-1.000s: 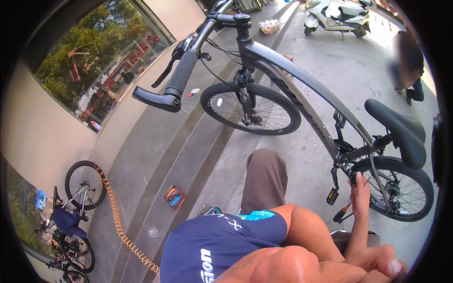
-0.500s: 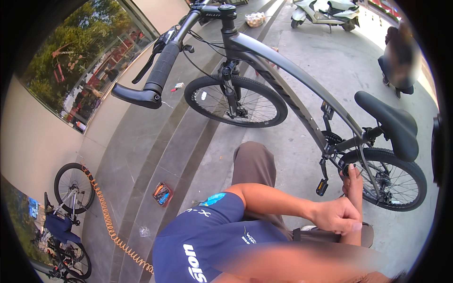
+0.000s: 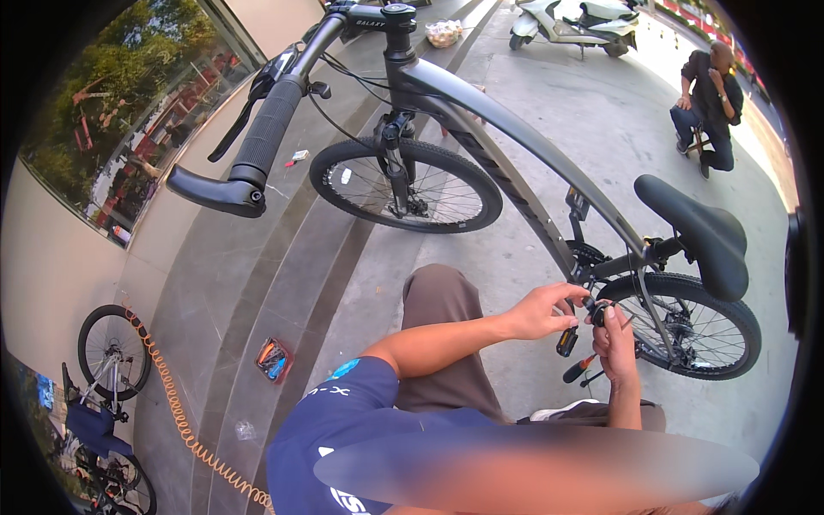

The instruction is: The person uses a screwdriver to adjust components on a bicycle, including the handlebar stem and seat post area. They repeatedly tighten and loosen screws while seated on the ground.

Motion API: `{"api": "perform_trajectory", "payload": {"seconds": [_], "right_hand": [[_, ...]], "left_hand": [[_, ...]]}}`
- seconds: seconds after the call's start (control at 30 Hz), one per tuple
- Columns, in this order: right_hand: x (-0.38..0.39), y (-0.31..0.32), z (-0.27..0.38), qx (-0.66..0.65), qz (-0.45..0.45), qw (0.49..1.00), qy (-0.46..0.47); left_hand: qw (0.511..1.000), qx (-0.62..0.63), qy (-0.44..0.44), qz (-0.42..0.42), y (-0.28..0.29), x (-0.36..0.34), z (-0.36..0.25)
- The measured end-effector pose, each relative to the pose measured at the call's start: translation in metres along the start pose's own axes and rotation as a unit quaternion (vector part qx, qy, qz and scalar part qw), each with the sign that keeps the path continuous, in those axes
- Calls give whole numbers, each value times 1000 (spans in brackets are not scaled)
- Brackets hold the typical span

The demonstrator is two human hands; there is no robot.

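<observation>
My right hand (image 3: 614, 345) is closed round a small black part (image 3: 598, 312), pinched at the fingertips and held up beside the rear wheel (image 3: 699, 330); its exact kind is too small to tell. My left hand (image 3: 542, 311) reaches in from the left with thumb and fingers apart, fingertips at the black part's near side. Whether they touch it I cannot tell. Both hands are near the pedal (image 3: 566, 342) of a dark grey bicycle (image 3: 515, 167). Below the right hand shows a tool with an orange and black handle (image 3: 577, 371).
A red-rimmed box of tools (image 3: 274, 360) stands on the steps at left, near a coiled orange hose (image 3: 176, 412). Another bicycle (image 3: 112, 365) is at far left. A white scooter (image 3: 575, 27) and a seated person (image 3: 711, 107) are farther off. The black saddle (image 3: 699, 227) overhangs at right.
My left hand has moved from a closed pose by the right wrist up to the black part. The orange-handled tool has come into sight. The view has shifted slightly right.
</observation>
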State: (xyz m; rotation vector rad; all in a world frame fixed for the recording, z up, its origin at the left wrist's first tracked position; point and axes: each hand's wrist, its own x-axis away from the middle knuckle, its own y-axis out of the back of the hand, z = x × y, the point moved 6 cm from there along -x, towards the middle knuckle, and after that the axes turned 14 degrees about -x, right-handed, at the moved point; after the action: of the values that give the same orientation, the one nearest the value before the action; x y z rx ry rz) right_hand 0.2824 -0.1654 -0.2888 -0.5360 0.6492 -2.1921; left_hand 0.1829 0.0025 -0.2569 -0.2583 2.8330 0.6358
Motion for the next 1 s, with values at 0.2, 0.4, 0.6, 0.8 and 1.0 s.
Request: {"api": "perform_trajectory", "payload": {"seconds": [0.2,0.4,0.6,0.8,1.0], "right_hand": [[-1,-21,-11,-68,98,993,-26],[-2,-28,-9,-78,110,991,-20],[0,-31,-7,-80,102,992,-5],[-2,-33,-5,-73,89,993,-3],[-5,-35,-10,-46,104,993,-16]], "left_hand": [[981,192,27,20,-6,2,10],[960,278,33,15,-6,6,7],[971,237,41,3,-3,4,2],[988,152,14,-26,10,-3,-5],[976,218,9,1,8,0,3]]}}
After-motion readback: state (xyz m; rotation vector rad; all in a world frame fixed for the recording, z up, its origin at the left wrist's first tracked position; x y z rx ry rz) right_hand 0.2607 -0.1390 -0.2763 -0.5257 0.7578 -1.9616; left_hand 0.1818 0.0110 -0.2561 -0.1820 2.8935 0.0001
